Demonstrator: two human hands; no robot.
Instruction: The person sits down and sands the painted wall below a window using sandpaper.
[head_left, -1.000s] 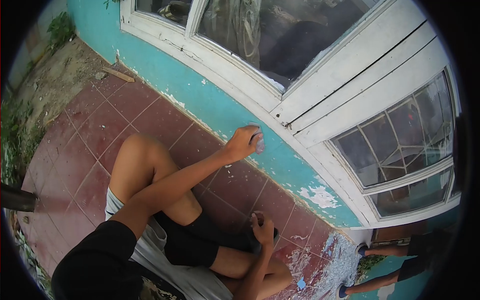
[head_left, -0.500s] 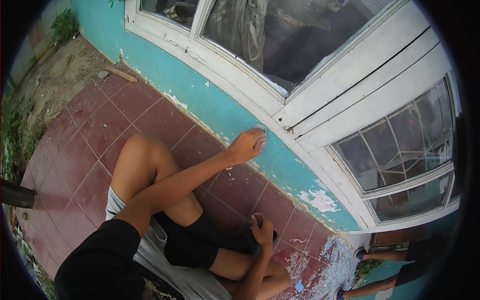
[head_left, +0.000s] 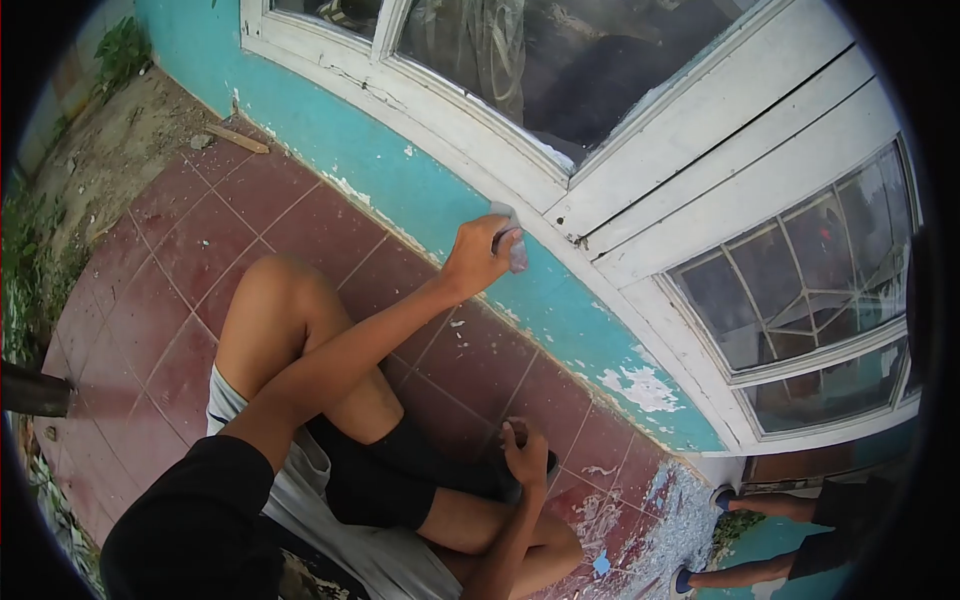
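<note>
At 12 o'clock, left hand point(head_left: 480, 256): I pinch pad point(head_left: 517, 256) against wall point(head_left: 590, 335); best flat.
Near 6, right hand point(head_left: 525, 457): curled; can't tell grip.

Head view (slantwise), downward at wall point(head_left: 380, 160)

Flr of dk-red sq. tiles w/ paler grout lines point(head_left: 300, 225), dusty, lt scuffs. Its long edge runs along base of turquoise painted wall point(head_left: 390, 170). At that edge's far L corner: flat strip of lt-brown wood point(head_left: 238, 141). Nr mid. of same edge: small white flecks point(head_left: 458, 323). R end: big patch of pale blue-grey debris point(head_left: 672, 535), white streaky smears point(head_left: 605, 512) beside it, plus 1 irreg. bright-blue bit point(head_left: 601, 563), flake or spill unclear.
</note>
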